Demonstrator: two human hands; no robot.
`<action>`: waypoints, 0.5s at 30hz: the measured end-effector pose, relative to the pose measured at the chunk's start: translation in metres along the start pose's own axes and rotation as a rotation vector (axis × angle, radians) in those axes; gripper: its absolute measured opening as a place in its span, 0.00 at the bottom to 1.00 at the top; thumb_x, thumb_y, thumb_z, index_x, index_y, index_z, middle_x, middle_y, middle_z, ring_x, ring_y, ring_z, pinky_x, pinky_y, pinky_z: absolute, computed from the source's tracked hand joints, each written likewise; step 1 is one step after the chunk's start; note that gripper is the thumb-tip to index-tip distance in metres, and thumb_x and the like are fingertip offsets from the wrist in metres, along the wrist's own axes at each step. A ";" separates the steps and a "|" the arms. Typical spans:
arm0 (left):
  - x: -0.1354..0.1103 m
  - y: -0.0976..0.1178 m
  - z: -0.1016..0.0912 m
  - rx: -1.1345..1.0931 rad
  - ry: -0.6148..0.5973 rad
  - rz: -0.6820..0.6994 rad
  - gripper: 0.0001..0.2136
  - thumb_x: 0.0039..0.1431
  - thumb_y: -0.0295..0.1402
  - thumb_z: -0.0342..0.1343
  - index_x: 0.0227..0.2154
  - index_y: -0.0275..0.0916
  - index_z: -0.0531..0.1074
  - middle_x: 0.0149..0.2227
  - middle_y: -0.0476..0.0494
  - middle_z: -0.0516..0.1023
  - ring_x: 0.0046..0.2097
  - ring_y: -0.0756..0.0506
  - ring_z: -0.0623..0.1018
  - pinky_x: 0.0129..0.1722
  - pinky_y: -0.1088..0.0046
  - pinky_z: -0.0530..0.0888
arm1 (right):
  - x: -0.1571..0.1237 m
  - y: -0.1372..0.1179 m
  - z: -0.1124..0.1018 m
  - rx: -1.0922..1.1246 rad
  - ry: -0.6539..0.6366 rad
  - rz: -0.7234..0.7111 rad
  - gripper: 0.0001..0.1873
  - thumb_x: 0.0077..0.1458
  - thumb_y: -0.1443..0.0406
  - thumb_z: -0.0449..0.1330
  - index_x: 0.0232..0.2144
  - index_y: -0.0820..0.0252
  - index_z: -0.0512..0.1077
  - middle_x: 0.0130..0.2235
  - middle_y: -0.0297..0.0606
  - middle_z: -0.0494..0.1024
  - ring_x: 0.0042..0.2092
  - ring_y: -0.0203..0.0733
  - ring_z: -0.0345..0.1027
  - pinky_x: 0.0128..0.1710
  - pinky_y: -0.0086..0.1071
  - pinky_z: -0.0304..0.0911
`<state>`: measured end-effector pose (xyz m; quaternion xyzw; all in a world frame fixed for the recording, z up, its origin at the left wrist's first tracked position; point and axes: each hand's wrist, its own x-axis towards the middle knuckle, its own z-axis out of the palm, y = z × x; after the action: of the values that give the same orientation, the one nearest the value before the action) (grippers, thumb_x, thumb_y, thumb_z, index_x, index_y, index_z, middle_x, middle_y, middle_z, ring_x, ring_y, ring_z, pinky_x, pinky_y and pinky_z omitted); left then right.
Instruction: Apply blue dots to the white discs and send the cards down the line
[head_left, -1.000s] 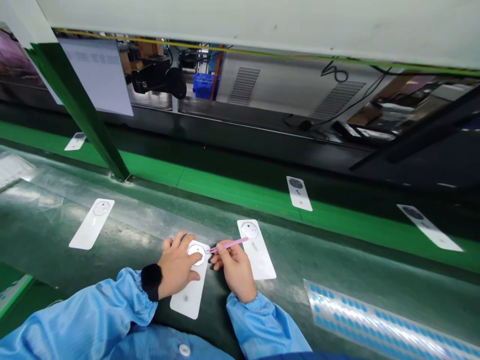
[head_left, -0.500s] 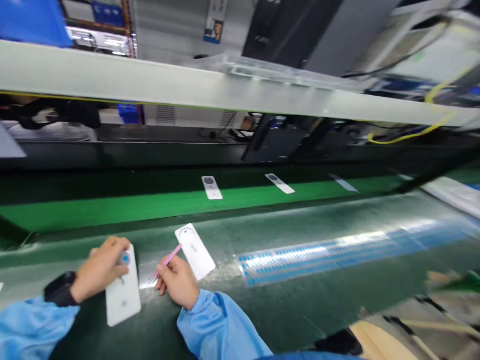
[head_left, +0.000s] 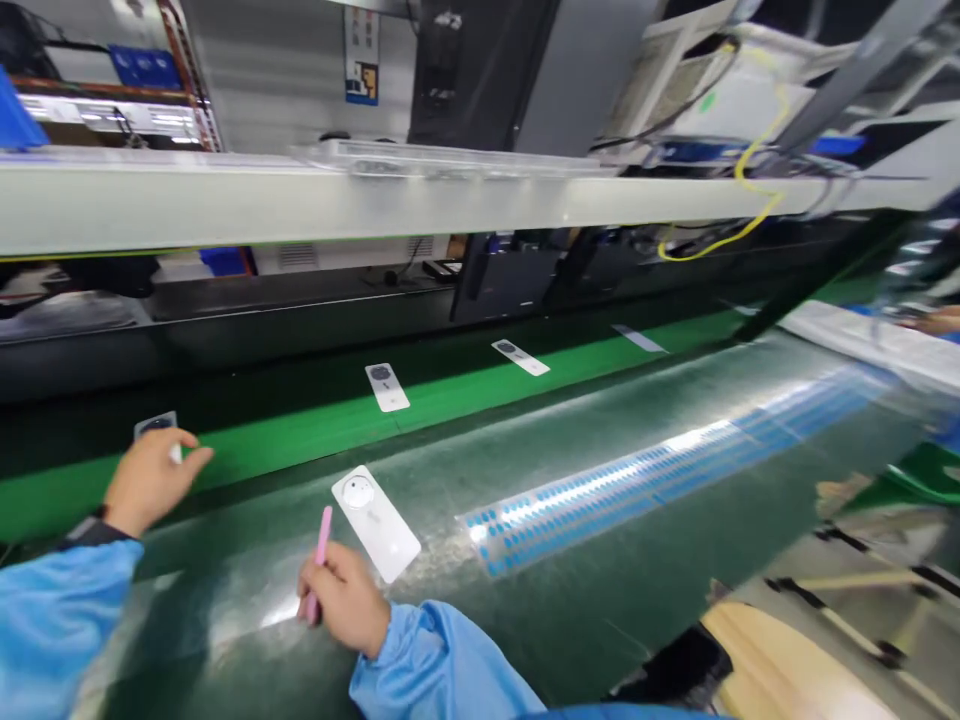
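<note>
My left hand (head_left: 150, 480) reaches out to the green conveyor belt (head_left: 300, 430) and grips a white plate with a dark round part (head_left: 155, 425) at its far end. My right hand (head_left: 341, 595) rests on the dark green mat, closed round a pink stick tool (head_left: 321, 545) that points up. Just right of that tool lies another white plate with a round disc (head_left: 375, 522), untouched.
Two more white plates (head_left: 386, 386) (head_left: 520, 357) ride the belt further right. A long strip of blue dot stickers (head_left: 637, 480) runs across the mat. A grey shelf beam (head_left: 375, 200) spans overhead. Another person's hand (head_left: 937, 322) shows at far right.
My left hand has carried the white plate from the mat up onto the green belt. The right hand has stayed near the other plate, tool now upright. My view has swung right.
</note>
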<state>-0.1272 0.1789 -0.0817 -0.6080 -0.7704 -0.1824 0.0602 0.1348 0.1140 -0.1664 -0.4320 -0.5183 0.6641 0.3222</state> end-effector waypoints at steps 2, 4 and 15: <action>-0.051 0.023 0.019 -0.118 -0.083 0.076 0.13 0.50 0.44 0.50 0.29 0.40 0.72 0.34 0.47 0.76 0.38 0.45 0.74 0.42 0.69 0.72 | -0.008 -0.009 -0.021 -0.049 0.064 -0.180 0.11 0.48 0.60 0.48 0.21 0.56 0.66 0.22 0.33 0.73 0.24 0.38 0.68 0.27 0.32 0.65; -0.095 0.034 0.033 -0.162 -0.162 0.140 0.11 0.51 0.41 0.53 0.34 0.42 0.72 0.42 0.44 0.76 0.49 0.42 0.72 0.50 0.63 0.69 | -0.014 -0.024 -0.048 -0.344 0.242 -0.328 0.11 0.49 0.62 0.47 0.27 0.58 0.68 0.29 0.38 0.75 0.33 0.43 0.71 0.36 0.35 0.66; -0.172 0.015 0.028 -0.112 -0.381 0.011 0.20 0.53 0.35 0.59 0.50 0.49 0.71 0.59 0.41 0.66 0.63 0.34 0.59 0.58 0.47 0.56 | 0.004 -0.051 -0.078 -1.456 0.214 0.191 0.27 0.47 0.56 0.61 0.46 0.68 0.68 0.45 0.54 0.72 0.42 0.51 0.73 0.40 0.37 0.64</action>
<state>-0.0656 0.0346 -0.1583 -0.6382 -0.7531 -0.1062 -0.1193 0.2032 0.1626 -0.1251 -0.6418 -0.7534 0.1318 -0.0560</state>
